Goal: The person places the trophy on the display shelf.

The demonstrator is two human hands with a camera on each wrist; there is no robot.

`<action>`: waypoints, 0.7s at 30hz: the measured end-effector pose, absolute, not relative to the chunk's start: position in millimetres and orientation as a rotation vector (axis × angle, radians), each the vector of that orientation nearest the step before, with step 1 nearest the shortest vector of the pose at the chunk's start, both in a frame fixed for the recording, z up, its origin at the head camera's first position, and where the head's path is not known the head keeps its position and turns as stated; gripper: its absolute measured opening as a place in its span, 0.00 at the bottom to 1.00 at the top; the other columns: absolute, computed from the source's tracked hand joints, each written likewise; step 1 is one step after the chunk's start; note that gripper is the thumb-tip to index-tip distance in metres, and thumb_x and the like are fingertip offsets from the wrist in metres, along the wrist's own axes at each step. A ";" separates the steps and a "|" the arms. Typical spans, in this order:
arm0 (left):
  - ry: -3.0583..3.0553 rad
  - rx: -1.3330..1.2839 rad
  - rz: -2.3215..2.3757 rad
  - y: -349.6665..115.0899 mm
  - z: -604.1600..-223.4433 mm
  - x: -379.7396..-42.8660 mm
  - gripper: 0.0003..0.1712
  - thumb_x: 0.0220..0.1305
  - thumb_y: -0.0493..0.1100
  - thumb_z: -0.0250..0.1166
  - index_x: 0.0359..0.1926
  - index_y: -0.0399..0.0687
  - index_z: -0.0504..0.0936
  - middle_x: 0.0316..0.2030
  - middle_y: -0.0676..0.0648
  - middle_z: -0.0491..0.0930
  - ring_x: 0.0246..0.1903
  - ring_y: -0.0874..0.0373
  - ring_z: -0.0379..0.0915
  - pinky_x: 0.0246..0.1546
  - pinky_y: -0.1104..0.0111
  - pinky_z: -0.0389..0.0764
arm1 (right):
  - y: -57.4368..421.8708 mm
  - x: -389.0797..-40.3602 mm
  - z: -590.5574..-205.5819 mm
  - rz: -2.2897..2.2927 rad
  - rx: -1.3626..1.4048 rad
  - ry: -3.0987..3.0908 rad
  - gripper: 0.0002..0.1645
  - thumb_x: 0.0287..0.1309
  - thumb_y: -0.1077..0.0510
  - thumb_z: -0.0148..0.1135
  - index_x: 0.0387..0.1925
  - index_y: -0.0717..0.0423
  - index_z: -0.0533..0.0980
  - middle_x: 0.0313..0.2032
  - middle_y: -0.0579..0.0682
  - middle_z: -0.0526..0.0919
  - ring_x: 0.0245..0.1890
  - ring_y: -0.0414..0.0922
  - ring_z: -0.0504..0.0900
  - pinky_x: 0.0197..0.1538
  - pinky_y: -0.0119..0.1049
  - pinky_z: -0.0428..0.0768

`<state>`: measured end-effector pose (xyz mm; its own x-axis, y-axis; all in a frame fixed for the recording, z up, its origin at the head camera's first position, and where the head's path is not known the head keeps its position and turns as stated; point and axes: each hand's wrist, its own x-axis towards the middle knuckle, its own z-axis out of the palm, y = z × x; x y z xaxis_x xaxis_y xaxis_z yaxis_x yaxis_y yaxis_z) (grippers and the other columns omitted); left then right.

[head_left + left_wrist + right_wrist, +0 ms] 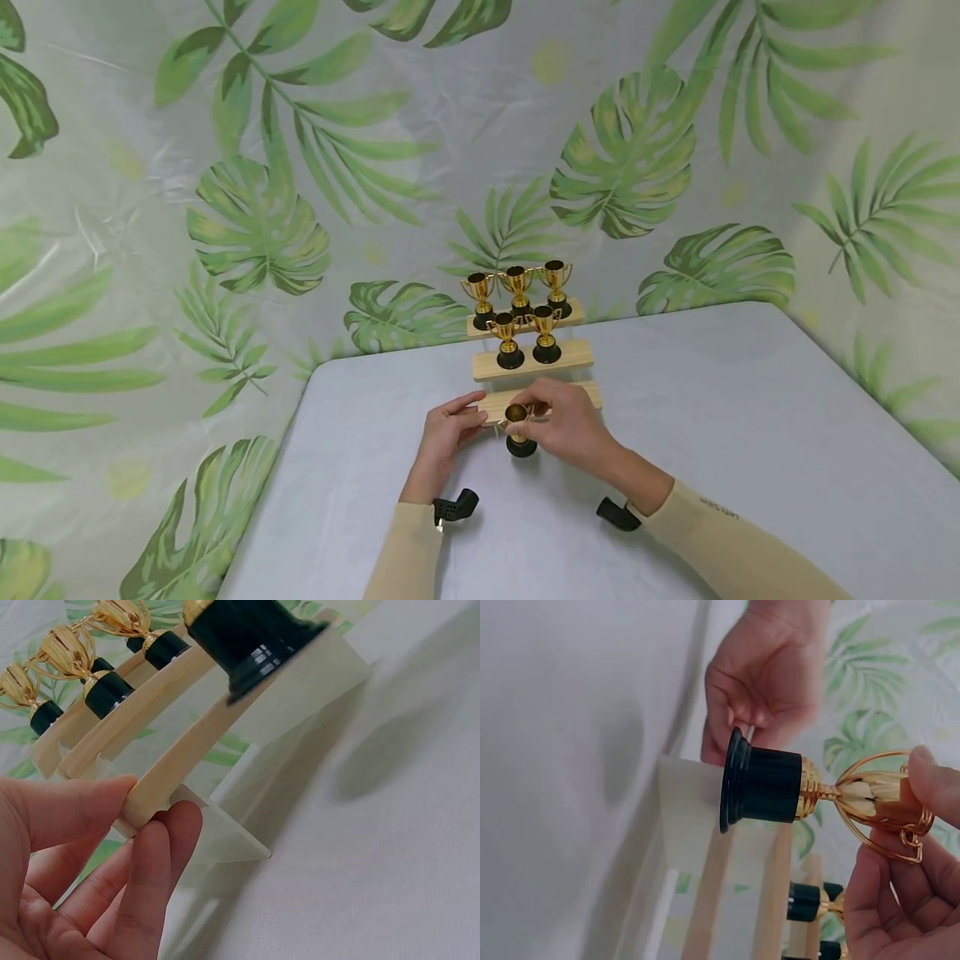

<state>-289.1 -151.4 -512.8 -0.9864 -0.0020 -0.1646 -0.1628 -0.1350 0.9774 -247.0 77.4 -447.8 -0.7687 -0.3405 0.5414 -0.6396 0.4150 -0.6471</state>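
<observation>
My right hand (566, 423) pinches a small gold trophy (877, 796) with a black base by its cup, thumb on one side and fingers on the other. The trophy stays upright just in front of the lowest wooden step (498, 406) of a three-step display stand. With thumb and fingertips, my left hand (82, 870) grips the left end of that lowest step. On the middle step (583, 353) stand two matching trophies, the left one (507, 342) and the right one (546, 335). Three more trophies (555, 287) line the top step (576, 310).
Clear side panels (225, 832) support the wooden steps. The stand sits near the back of a table (675, 400) with a pale cloth. Behind the table hangs a leaf-print sheet (480, 125). Black wrist cameras (456, 506) are strapped to both wrists.
</observation>
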 end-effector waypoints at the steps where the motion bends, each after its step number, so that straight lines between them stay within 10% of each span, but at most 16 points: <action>1: 1.992 -0.195 2.281 -151.4 -512.7 -289.1 0.24 0.56 0.32 0.74 0.56 0.41 0.85 0.37 0.46 0.85 0.34 0.60 0.82 0.40 0.69 0.84 | 78.4 -247.3 -446.3 1.293 0.847 -2.340 0.16 0.46 0.52 0.83 0.37 0.41 0.85 0.34 0.33 0.80 0.33 0.40 0.80 0.37 0.37 0.83; 21: 1.969 -0.205 2.284 -151.7 -510.0 -288.6 0.26 0.55 0.31 0.74 0.57 0.39 0.84 0.36 0.47 0.85 0.33 0.61 0.82 0.42 0.67 0.84 | 95.0 -263.7 -437.9 1.296 0.695 -2.293 0.16 0.45 0.53 0.83 0.36 0.45 0.85 0.32 0.35 0.81 0.32 0.42 0.82 0.37 0.43 0.84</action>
